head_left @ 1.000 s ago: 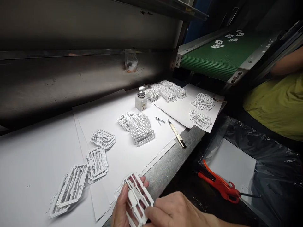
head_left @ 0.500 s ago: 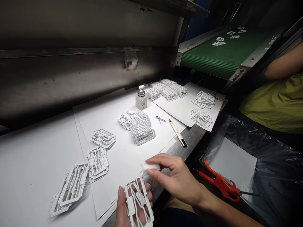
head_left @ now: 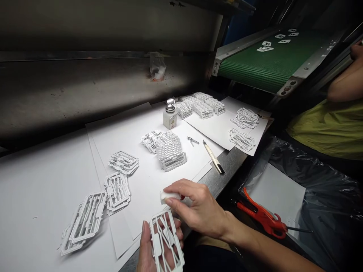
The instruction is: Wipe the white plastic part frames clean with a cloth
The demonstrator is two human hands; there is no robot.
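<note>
My left hand (head_left: 146, 241) grips a white plastic frame (head_left: 159, 241) by its long edges, its inner slats facing up. Between thumb and fingers, my right hand (head_left: 195, 204) pinches a white cotton pad (head_left: 168, 196) just above the frame's far end, apart from it. Left of my hands, overlapping white frames (head_left: 89, 217) lie in small stacks on white paper. Farther off is a fanned row of such frames (head_left: 170, 151). A pair of small nippers (head_left: 193, 141) and a utility knife (head_left: 213, 156) rest on the right side of the paper.
A white pump bottle (head_left: 169, 119) with a metal lid stands at the back. Beyond the table, a green conveyor belt (head_left: 255, 68) carries several frames. An orange-red tool (head_left: 262, 217) lies by a plastic-lined container (head_left: 326, 189) at the right, near a person in a yellow-green garment (head_left: 326, 128).
My right hand has shifted left with the cotton pad. The left hand holds the frame almost as before. The other person's arm has moved up and right.
</note>
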